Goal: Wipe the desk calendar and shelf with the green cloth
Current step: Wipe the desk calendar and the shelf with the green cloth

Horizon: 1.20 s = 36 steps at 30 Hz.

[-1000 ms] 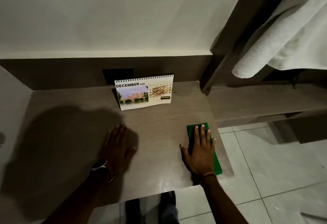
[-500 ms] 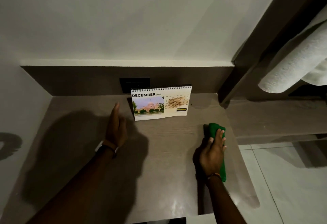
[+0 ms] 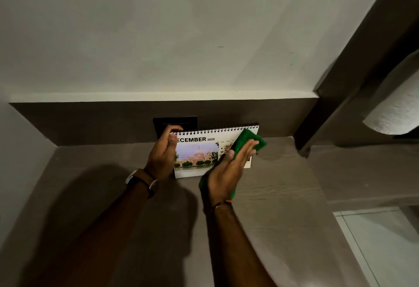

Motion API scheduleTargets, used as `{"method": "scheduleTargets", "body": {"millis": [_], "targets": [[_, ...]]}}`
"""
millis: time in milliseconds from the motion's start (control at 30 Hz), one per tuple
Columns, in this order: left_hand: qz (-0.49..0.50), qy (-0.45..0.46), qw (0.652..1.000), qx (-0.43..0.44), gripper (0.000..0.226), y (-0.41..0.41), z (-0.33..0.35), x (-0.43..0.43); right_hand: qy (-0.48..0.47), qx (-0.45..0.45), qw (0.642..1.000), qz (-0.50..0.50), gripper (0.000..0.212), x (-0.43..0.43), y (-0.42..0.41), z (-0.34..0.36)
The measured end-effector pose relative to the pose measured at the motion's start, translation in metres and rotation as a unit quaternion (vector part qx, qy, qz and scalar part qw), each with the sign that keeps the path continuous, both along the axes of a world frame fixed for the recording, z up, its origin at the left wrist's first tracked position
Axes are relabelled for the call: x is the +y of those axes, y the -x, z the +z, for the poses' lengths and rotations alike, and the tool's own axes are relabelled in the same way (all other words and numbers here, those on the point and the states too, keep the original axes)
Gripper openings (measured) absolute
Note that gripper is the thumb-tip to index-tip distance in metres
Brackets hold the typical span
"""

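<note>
A spiral-bound desk calendar (image 3: pixel 199 150) showing "December 2026" and a building photo stands at the back of the wooden shelf (image 3: pixel 272 196). My left hand (image 3: pixel 162 155) grips the calendar's left edge, thumb on the front and fingers behind. My right hand (image 3: pixel 229 169) presses the green cloth (image 3: pixel 248 140) flat against the right part of the calendar's face, covering the date grid. A bit of the cloth also shows below my right palm.
A dark wall socket plate (image 3: pixel 174 122) sits behind the calendar. A dark wooden post (image 3: pixel 353 64) rises at the right, with a white towel (image 3: pixel 394 114) hanging beyond it. Tiled floor (image 3: pixel 381 246) lies past the shelf's right edge.
My left hand moved from the shelf to grip the calendar's left edge. My right hand lifted the green cloth off the shelf and brought it onto the calendar's face.
</note>
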<state>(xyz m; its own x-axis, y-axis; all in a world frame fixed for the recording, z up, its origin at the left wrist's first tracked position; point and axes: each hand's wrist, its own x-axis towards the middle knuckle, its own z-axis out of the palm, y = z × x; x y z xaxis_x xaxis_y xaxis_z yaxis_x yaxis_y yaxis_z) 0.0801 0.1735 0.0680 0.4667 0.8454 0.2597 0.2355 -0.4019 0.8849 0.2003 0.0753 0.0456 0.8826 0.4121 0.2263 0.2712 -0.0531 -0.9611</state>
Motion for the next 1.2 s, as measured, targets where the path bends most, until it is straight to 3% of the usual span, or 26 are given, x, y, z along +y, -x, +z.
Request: {"method": "scheduleTargets", "body": {"millis": [100,233,367,467,567,633,733,900,1000,1100,1200], "targets": [[-0.022,0.006,1.0,-0.016,0.029,0.002,0.0,0.007,0.027,-0.031,0.999,0.016,0.073,0.015,0.005,-0.011],[-0.014,0.061,0.997,-0.039,0.023,0.003,0.001,0.016,0.083,-0.083,0.987,0.108,0.105,0.026,0.02,-0.021],[0.02,0.039,0.999,-0.029,0.025,0.002,-0.001,0.021,0.121,-0.114,0.974,0.157,0.126,0.026,0.027,-0.027],[0.035,0.046,0.998,-0.037,0.024,-0.004,-0.002,0.022,0.11,-0.155,0.966,0.176,0.114,0.021,0.026,-0.033],[0.057,0.024,0.998,-0.025,0.025,-0.009,-0.002,0.027,0.154,-0.266,0.934,0.183,0.076,0.013,0.027,-0.041],[0.056,0.015,0.998,-0.021,0.026,-0.01,-0.003,0.031,0.185,-0.335,0.907,0.177,0.066,0.012,0.018,-0.044],[0.047,0.02,0.999,-0.016,0.025,-0.012,-0.003,0.033,0.238,-0.363,0.889,0.145,0.099,0.006,-0.009,-0.043],[0.046,0.047,0.997,-0.04,0.023,-0.014,-0.007,0.031,0.274,-0.241,0.929,0.06,0.13,-0.001,-0.034,-0.036],[0.06,0.043,0.996,-0.05,0.023,-0.015,-0.009,0.03,0.252,-0.243,0.931,0.101,0.119,0.007,-0.011,-0.034],[0.082,0.026,0.995,-0.058,0.021,-0.015,-0.007,0.031,0.222,-0.366,0.885,0.184,0.082,0.009,0.028,-0.043],[0.071,0.008,0.996,-0.055,0.022,-0.015,-0.004,0.032,0.207,-0.343,0.889,0.22,0.076,0.006,0.038,-0.042]]}}
